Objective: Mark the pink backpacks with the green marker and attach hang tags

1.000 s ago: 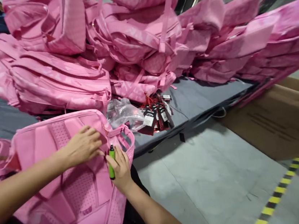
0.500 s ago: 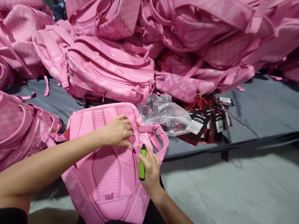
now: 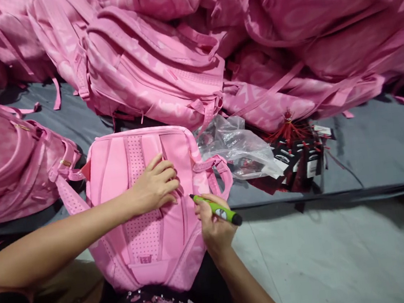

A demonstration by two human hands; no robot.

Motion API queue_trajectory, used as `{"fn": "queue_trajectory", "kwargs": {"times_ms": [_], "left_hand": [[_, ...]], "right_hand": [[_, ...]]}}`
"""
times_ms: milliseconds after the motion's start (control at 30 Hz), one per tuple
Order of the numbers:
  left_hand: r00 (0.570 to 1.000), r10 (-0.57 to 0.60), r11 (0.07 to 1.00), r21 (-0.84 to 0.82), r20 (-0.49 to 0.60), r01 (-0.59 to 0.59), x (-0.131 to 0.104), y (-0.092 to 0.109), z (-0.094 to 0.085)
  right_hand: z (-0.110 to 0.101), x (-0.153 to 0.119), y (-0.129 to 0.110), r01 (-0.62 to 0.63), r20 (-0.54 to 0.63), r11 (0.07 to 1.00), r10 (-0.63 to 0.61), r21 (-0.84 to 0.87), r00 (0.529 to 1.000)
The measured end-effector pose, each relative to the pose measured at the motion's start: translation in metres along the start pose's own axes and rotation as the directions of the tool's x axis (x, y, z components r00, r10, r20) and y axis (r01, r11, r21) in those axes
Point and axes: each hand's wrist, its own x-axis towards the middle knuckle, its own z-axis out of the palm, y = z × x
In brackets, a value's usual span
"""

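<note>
A pink backpack [image 3: 146, 237] rests on my lap with its padded back panel facing up and its top toward the table. My left hand [image 3: 158, 184] lies flat on the panel, fingers slightly spread. In my right hand [image 3: 214, 223] I grip a green marker [image 3: 218, 209] with a black end. Its narrow dark tip points left, close over the panel's right part; whether it touches the fabric I cannot tell. The backpack's looped strap [image 3: 223, 173] sticks out to the right, behind the marker.
Pink backpacks [image 3: 156, 78] are heaped along the grey-covered table [image 3: 371, 150]. Another pink backpack [image 3: 7, 160] stands at the left. A clear plastic bag [image 3: 240, 147] and black tags with red strings [image 3: 298, 159] lie near the table's front edge. Pale floor [image 3: 310, 256] shows below.
The marker has swung from nearly upright to slanting, its tip now toward the panel. My left hand stays on the backpack, and the view has tipped downward.
</note>
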Motion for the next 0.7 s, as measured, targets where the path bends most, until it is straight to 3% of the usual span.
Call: {"fn": "queue_trajectory", "kwargs": {"times_ms": [100, 167, 333, 700], "left_hand": [[0.984, -0.059, 0.997, -0.062, -0.166, 0.049, -0.013, 0.002, 0.014], [0.975, -0.081, 0.994, -0.088, -0.206, 0.064, -0.016, 0.002, 0.019], [0.974, -0.064, 0.997, -0.061, -0.216, 0.052, -0.016, 0.003, 0.020], [0.976, -0.066, 0.998, -0.007, -0.206, 0.065, -0.017, 0.003, 0.024]], "right_hand": [[0.003, 0.009, -0.005, -0.014, -0.041, 0.999, 0.012, -0.048, 0.999], [0.005, 0.013, -0.012, -0.003, -0.036, 0.997, 0.000, -0.078, 0.999], [0.011, 0.019, -0.024, -0.015, 0.006, 0.996, 0.015, -0.083, 1.000], [0.007, 0.036, -0.029, 0.211, 0.170, 0.940, -0.169, -0.270, 0.971]]}}
